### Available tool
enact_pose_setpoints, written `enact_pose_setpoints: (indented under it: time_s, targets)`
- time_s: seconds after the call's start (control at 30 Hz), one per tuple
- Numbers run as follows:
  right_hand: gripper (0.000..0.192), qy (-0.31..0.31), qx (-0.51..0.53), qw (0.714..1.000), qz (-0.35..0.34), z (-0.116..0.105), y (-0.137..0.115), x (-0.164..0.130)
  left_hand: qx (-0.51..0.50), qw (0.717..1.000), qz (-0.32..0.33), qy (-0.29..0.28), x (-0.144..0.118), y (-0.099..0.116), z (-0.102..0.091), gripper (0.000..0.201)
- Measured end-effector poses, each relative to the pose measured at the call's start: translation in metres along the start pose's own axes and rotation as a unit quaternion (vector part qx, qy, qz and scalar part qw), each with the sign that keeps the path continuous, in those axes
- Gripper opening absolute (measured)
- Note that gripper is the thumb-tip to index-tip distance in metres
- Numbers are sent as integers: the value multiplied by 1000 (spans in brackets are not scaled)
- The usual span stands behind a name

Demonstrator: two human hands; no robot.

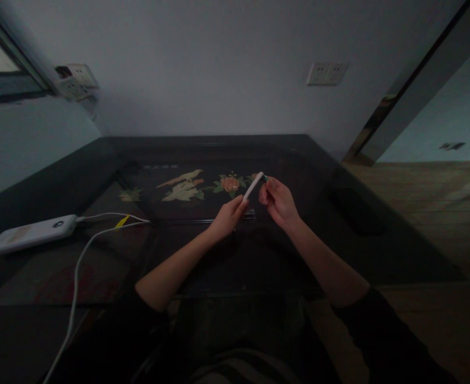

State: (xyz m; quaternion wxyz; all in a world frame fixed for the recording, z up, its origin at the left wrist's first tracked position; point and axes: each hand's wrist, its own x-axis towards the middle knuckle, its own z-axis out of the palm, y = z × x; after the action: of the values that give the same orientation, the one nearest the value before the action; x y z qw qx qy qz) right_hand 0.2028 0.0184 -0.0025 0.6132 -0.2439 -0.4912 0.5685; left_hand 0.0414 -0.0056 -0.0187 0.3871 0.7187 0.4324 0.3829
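Observation:
My left hand (228,217) is closed around the lower end of a slim white rod (254,185), which slants up and to the right above the table. What kind of rod it is, I cannot tell. Close to its upper tip, my right hand (278,201) has its fingers drawn together in a pinch. A small dark greenish thing (264,179) shows between those fingers and the rod's tip, too small to name. Beneath the hands, a thin shiny strip (251,214) lies on the table, partly hidden by my left hand.
The dark glossy table (202,146) bears a bird-and-flower picture (230,184). A white power bank (34,233) with a white cable (77,277) lies on the left. On the right is a dark flat object (357,210). Wall sockets (326,73) sit behind.

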Motion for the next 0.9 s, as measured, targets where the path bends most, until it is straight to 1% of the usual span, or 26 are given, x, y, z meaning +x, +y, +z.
enact_pose_setpoints:
  time_s: [0.17,0.4,0.53,0.67,0.9]
  targets:
    - [35,-4,10,1000,-4,-1,2,1,28,999,-7,23,3,-3,-2,28]
    - [37,4,16,1000,4,0,2,1,38,999,-4,27,1,-3,0,26]
    - [35,5,5,1000,2,-1,1,1,25,1000,2,12,-1,-1,3,26]
    - [37,-3,3,1000,-5,-1,0,1,7,1000,9,-8,-4,3,5,27]
    - [38,9,-1,1000,5,1,-1,-1,-30,998,14,-53,-5,5,5,29]
